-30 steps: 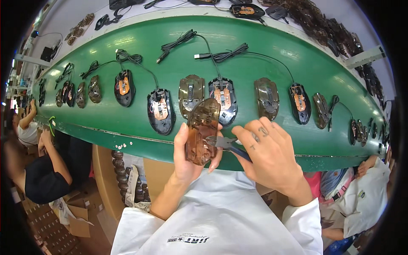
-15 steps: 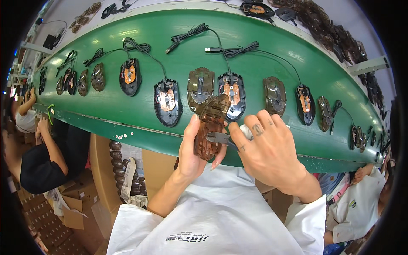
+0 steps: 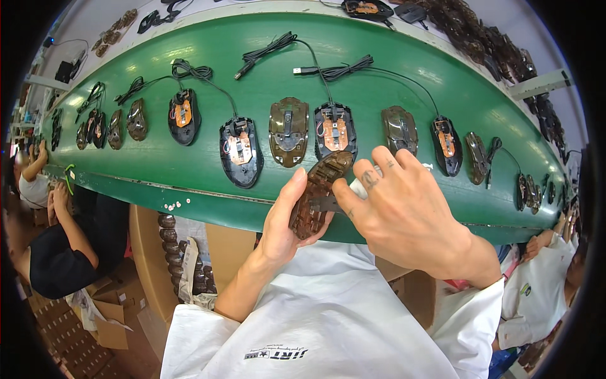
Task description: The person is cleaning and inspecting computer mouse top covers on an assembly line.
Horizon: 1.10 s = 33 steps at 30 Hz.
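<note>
My left hand (image 3: 283,218) is closed around a translucent brown mouse shell (image 3: 306,211), held tilted in front of my chest with its ribbed inner side showing. My right hand (image 3: 410,211) grips a pair of cutting pliers (image 3: 329,204). Their grey jaws lie against the shell's right side, while the fingers cover most of the handles. Something white (image 3: 358,188) shows under the right fingers. Just beyond the shell, an opened black mouse (image 3: 334,134) lies on the green belt, its orange circuit board exposed. Left of it rests another translucent shell (image 3: 289,131).
More opened mice (image 3: 241,151) with coiled cables and loose shells (image 3: 399,129) line the green belt (image 3: 252,82). A cardboard box (image 3: 151,252) and stacked shells (image 3: 169,243) stand below its near edge. Co-workers sit at the left (image 3: 63,252) and right (image 3: 536,284).
The shell has tipped further to the right at its top. My right hand has shifted slightly, hiding more of the pliers. Mice and shells on the belt appear a little further left in view.
</note>
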Each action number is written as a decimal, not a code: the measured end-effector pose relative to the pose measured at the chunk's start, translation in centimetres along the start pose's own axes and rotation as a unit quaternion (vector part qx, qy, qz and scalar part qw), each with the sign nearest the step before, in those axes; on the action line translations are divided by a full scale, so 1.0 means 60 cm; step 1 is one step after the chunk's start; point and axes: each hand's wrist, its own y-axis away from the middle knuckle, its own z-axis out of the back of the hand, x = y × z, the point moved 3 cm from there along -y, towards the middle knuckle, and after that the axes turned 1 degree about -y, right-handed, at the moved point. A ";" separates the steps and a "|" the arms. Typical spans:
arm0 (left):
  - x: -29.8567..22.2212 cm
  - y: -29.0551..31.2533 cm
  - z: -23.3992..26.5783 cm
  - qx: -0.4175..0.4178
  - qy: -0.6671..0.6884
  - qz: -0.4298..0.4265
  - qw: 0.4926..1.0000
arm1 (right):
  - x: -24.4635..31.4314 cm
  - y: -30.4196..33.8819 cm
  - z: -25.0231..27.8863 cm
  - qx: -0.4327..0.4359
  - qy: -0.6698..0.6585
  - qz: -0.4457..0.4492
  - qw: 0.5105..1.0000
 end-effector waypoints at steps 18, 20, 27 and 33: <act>-0.004 0.001 -0.005 0.062 -0.028 -0.004 0.998 | 0.015 -0.010 -0.003 -0.020 0.052 -0.007 0.998; -0.005 0.002 -0.008 0.065 -0.036 0.003 0.997 | 0.008 -0.009 -0.005 -0.011 0.043 0.003 0.999; -0.006 0.003 -0.004 0.066 -0.068 0.021 0.995 | 0.013 0.002 -0.018 0.012 0.066 0.013 0.998; 0.000 0.000 0.008 0.091 -0.038 0.018 0.995 | 0.012 0.010 -0.033 -0.044 0.054 0.008 0.998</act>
